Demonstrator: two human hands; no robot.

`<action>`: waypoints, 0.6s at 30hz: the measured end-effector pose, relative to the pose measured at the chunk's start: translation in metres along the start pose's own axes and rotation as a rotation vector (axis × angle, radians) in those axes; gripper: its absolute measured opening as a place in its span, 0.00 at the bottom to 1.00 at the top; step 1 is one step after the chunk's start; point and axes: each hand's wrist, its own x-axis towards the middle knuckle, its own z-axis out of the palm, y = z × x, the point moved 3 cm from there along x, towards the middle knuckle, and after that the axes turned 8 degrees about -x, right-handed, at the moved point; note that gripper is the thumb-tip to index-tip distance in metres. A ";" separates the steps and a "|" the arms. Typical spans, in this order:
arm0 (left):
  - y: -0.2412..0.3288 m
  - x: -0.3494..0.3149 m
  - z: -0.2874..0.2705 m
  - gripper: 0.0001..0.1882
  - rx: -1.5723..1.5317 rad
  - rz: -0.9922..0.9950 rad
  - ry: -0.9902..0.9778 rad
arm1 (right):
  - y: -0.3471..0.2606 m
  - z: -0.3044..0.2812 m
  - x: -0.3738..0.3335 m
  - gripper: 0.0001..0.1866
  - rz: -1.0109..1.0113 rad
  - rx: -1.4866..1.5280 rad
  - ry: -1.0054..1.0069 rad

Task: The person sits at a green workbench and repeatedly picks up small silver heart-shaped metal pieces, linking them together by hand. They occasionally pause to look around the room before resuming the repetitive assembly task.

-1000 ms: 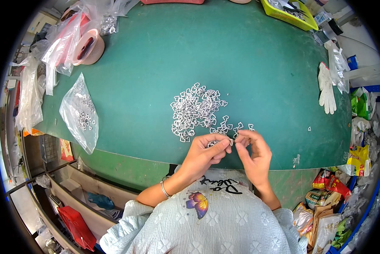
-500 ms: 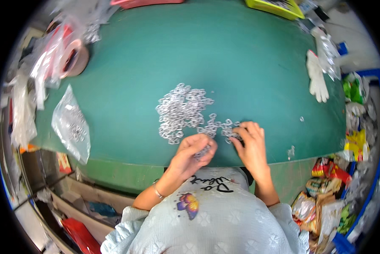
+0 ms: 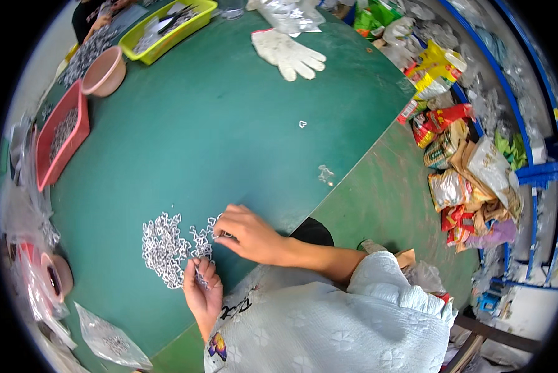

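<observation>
A pile of small silver heart-shaped metal rings [image 3: 163, 250] lies on the green table [image 3: 229, 143]. A smaller cluster of rings [image 3: 201, 241] spreads from its right side. My left hand [image 3: 203, 295] is closed at the near edge of the pile, with a few metal rings [image 3: 201, 280] showing between its fingers. To its right, my right hand [image 3: 248, 233] is curled palm down, its fingertips together on rings at the end of the cluster. Those fingers partly hide what they pinch. One loose ring [image 3: 302, 124] lies farther off.
A white glove [image 3: 287, 55] and a yellow-green tray [image 3: 167, 31] lie at the far side. At left are a pink bowl [image 3: 104, 71], a pink tray [image 3: 63, 135] and a clear bag [image 3: 108, 336] with small pieces. Packets and bags fill a blue rack [image 3: 527, 174] at right. Another person's hand [image 3: 100, 23] shows at far left.
The head view has turned to the right, so the table and pile appear shifted left and rotated. My left hand stays closed on rings; my right hand stays at the cluster.
</observation>
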 end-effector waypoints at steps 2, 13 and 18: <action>0.001 -0.002 -0.004 0.08 0.020 0.017 0.003 | -0.002 0.005 -0.001 0.06 0.039 0.126 0.026; -0.002 -0.003 0.002 0.10 0.173 0.128 0.010 | -0.010 0.006 -0.003 0.06 0.061 0.325 -0.052; -0.003 -0.009 0.008 0.07 0.398 0.208 -0.030 | -0.011 -0.002 -0.007 0.08 0.227 0.561 -0.233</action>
